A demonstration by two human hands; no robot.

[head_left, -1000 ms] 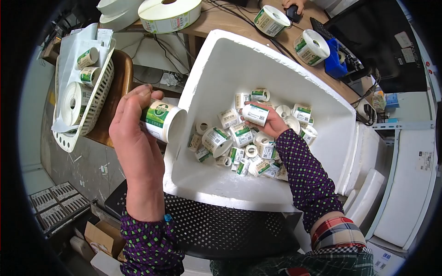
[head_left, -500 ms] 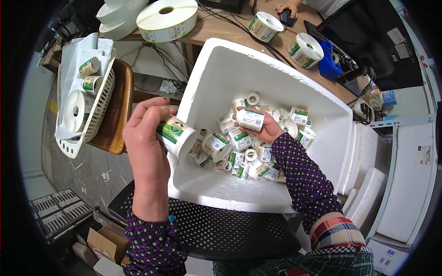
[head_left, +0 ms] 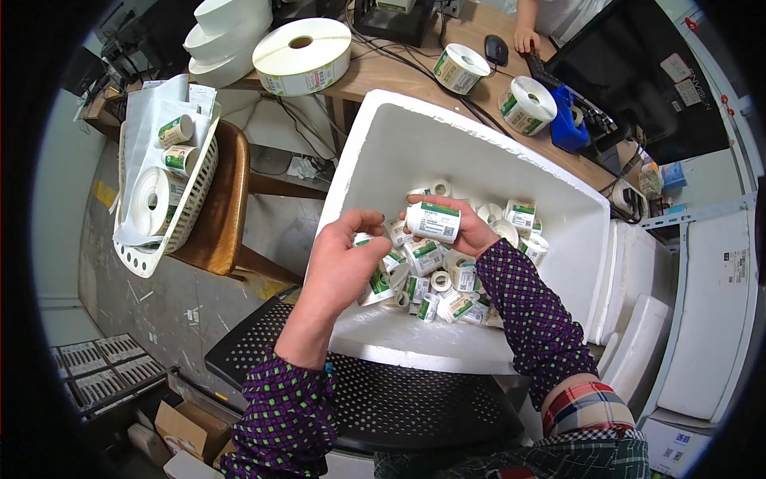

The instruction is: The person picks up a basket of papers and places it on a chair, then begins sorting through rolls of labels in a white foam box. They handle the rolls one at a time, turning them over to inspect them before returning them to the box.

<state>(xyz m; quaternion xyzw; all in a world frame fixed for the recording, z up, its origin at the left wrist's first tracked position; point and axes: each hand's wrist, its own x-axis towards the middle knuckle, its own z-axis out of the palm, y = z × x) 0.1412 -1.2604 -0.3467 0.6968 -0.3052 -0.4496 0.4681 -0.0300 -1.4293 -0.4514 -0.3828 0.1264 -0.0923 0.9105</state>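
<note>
My left hand [head_left: 341, 267] is closed around a label roll [head_left: 375, 289] with a green and white printed band, over the left part of a white foam box [head_left: 431, 136]. Its fingers cover much of that roll. Beside it, my right hand [head_left: 472, 227] is palm up, its fingers curled round another label roll [head_left: 433, 222]. That one lies sideways, with a green strip and a printed white label facing me. Beneath both hands, several loose label rolls [head_left: 456, 305] are heaped on the box floor, some on their sides, some showing their cores.
A white basket [head_left: 199, 188] with papers and rolls rests on a wooden chair [head_left: 231, 199] at left. On the desk [head_left: 383, 76] are large label rolls [head_left: 302, 60], a mouse [head_left: 495, 49] and a blue holder [head_left: 569, 120]. Another person's hand [head_left: 526, 40] is near the keyboard.
My left hand has moved right and lower, bringing its roll into the box area near my right hand. The right-hand roll has turned slightly. The other person's hand has left the mouse.
</note>
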